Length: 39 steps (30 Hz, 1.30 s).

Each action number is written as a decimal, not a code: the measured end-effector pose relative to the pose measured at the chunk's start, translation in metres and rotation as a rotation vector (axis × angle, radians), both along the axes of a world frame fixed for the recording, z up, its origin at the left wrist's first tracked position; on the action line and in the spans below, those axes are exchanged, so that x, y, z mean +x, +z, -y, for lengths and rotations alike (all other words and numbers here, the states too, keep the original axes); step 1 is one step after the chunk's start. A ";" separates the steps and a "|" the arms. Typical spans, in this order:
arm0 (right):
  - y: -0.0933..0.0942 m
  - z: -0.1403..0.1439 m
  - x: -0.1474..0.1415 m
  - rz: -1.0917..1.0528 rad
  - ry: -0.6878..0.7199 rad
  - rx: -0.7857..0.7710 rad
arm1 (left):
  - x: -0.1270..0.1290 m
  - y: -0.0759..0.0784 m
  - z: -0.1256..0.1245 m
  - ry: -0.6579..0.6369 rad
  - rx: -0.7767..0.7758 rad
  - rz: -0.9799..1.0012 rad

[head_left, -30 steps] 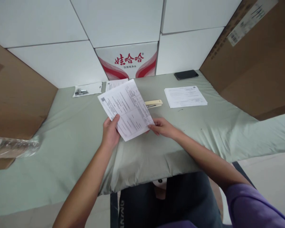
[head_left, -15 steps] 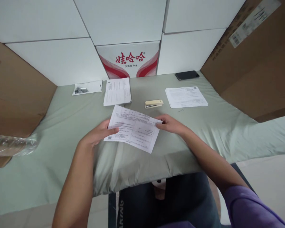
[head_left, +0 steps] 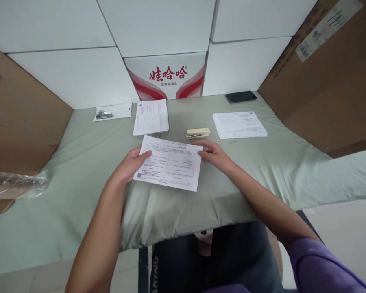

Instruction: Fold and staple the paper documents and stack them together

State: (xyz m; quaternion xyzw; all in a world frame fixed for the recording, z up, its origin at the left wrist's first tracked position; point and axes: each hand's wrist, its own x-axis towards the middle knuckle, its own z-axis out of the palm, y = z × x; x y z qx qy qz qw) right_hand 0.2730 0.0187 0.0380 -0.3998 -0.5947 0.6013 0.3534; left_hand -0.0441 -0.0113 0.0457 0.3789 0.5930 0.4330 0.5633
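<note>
Printed form sheet (head_left: 170, 167) lies landscape on green-covered tabletop (head_left: 88, 162), near front edge, centre. Left hand (head_left: 131, 165) pinches sheet's left edge, thumb on top: grip closed on paper. Right hand (head_left: 212, 153) pinches sheet's upper right corner, grip likewise on paper. Beige stapler (head_left: 198, 133) just behind right hand, apart from it. Second printed sheet (head_left: 151, 116) behind held one. Paper stack (head_left: 239, 124) to right. Black phone (head_left: 240, 96) at back. Small bagged hardware (head_left: 112, 112) at back left. Red-and-white carton (head_left: 167, 77) against wall.

A cream stapler (head_left: 198, 133), two paper stacks (head_left: 151, 116) (head_left: 239, 124) (printed), a black phone (head_left: 240, 96) and a plastic bottle (head_left: 16, 184) lie on the green-covered surface (head_left: 79, 162).
</note>
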 end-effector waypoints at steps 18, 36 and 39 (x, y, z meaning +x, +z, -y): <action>0.053 -0.018 0.021 0.410 -0.191 0.421 | 0.008 -0.021 -0.012 0.279 0.205 -0.036; -0.002 -0.091 -0.026 0.861 -0.168 0.730 | 0.016 -0.028 -0.012 0.279 0.173 -0.095; 0.001 -0.091 -0.029 0.892 -0.187 0.707 | 0.017 -0.033 -0.013 0.275 0.186 -0.103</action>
